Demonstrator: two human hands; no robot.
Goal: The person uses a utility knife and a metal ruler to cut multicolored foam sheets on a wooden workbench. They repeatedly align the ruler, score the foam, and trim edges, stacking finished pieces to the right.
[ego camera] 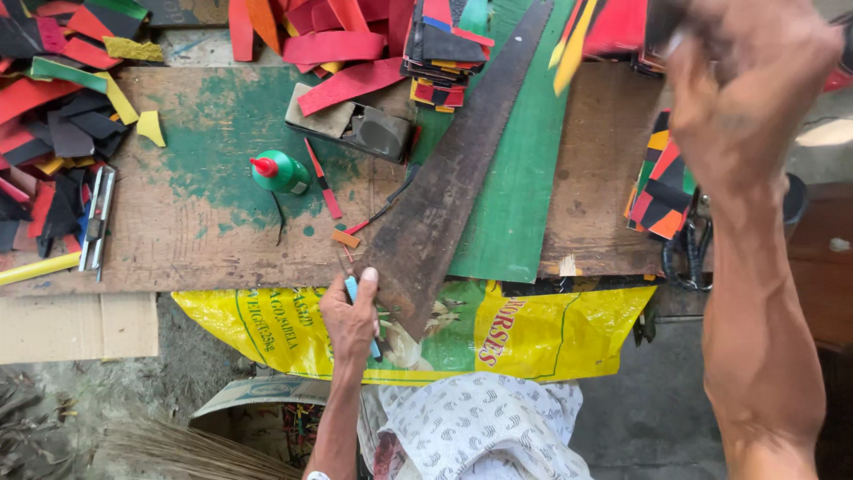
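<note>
Gripping a slim light-blue tool point(351, 289) in left hand point(351, 320), fingers curled shut around it, tip just beside rusty metal blade point(444, 187). Probably light, rigid; best held mid-shaft. Right hand point(737, 98) raised, blurred; grip unclear.

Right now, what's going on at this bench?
A person works at a worn wooden board. The left hand grips a light blue tool at the near end of a long rusty blade lying across a green sheet. The right hand, blurred, is raised near stacked coloured strips. A green bottle stands nearby.
</note>
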